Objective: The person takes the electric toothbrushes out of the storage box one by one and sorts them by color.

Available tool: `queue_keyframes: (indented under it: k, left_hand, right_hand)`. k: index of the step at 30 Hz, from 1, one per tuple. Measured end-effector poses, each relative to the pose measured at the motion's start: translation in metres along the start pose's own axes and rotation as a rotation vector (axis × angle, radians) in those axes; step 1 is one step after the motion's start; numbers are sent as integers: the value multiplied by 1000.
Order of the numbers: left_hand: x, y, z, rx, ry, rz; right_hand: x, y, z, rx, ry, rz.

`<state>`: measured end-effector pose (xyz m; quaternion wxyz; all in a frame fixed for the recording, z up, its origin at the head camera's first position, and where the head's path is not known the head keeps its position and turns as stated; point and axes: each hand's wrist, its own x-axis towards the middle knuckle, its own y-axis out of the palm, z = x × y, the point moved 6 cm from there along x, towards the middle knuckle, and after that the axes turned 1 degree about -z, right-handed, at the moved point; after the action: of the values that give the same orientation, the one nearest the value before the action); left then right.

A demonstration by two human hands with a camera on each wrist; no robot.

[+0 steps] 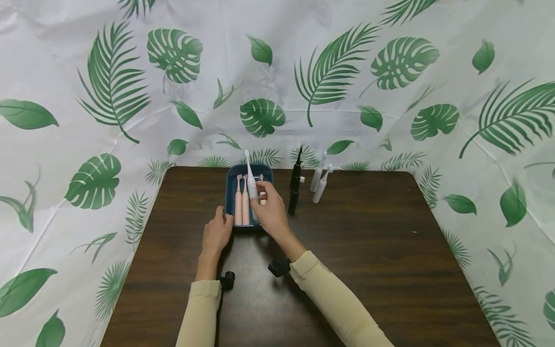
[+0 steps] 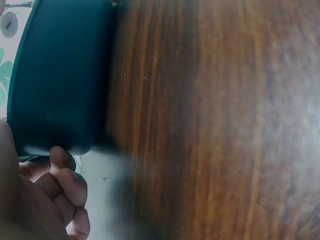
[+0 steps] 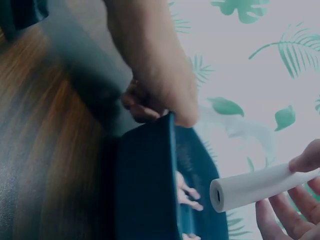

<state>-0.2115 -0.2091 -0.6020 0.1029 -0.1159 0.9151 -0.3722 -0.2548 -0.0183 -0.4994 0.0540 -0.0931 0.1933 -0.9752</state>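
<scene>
A dark blue bin (image 1: 263, 169) rests on the wooden table. My left hand (image 1: 217, 231) grips its near left corner, thumb over the rim and fingers outside the wall. Between the thumb and fingers of my right hand (image 1: 272, 210) is a white electric toothbrush (image 1: 252, 185), held above the bin with its brush head pointing away from me. In the right wrist view the flat base of its handle (image 3: 245, 191) shows over the rim. Pink electric toothbrushes (image 1: 238, 207) lie side by side inside the bin. Another brush lies there, partly hidden behind my right hand.
Right of the bin, black electric toothbrushes (image 1: 293, 197) lie on the dark wooden table (image 1: 355, 250). Beside them are two white electric toothbrushes (image 1: 320, 189). A white sheet with green leaf prints (image 1: 277, 72) hangs behind the table's back edge.
</scene>
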Motion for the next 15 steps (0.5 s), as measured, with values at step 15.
queue_keyframes:
  k: [15]
  left_hand:
    - [2, 2, -1, -21, 37, 11]
  right_hand:
    - [-22, -30, 0, 81, -97, -53]
